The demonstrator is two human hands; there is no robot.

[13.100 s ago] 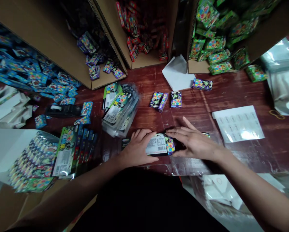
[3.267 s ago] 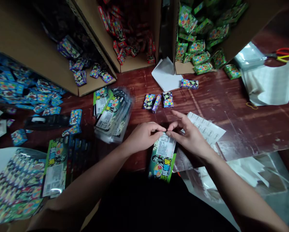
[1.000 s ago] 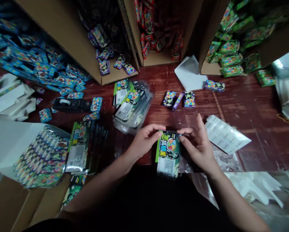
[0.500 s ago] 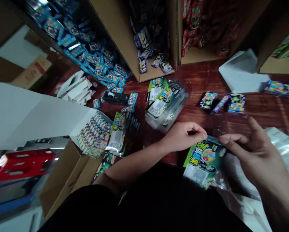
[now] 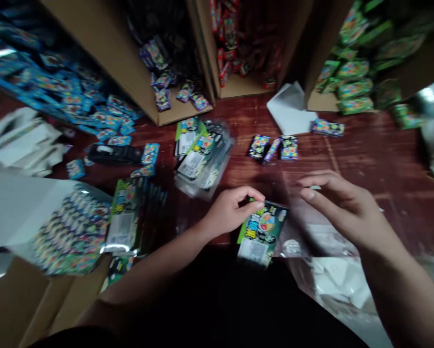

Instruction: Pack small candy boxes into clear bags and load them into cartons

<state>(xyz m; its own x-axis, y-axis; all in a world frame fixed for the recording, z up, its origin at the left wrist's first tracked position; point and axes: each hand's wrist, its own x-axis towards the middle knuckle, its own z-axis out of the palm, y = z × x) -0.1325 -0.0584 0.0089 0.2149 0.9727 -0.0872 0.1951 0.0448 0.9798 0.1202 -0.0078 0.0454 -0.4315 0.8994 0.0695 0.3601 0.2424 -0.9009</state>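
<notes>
My left hand [image 5: 231, 212] pinches the top left corner of a green and black bagged packet [image 5: 262, 232] with a white barcode label, held over the near edge of the dark red table [image 5: 365, 150]. My right hand [image 5: 342, 208] hovers just right of the packet with its fingers bent and apart, above clear plastic bags [image 5: 318, 237]; it holds nothing that I can see. The picture is blurred by motion.
A pile of finished bagged packets [image 5: 204, 157] lies left of centre. More stand in a row [image 5: 129, 220] and fill a white box [image 5: 67, 232] at the left. Three small purple boxes [image 5: 273, 147] lie ahead. Cardboard cartons with blue [image 5: 75, 101], purple [image 5: 166, 87], red [image 5: 231, 43] and green [image 5: 354, 77] boxes line the back. A black tape dispenser [image 5: 113, 153] sits left.
The camera has swung back to the right. My right hand has let go of the packet and lifted off to the right; my left hand still holds the packet's corner.
</notes>
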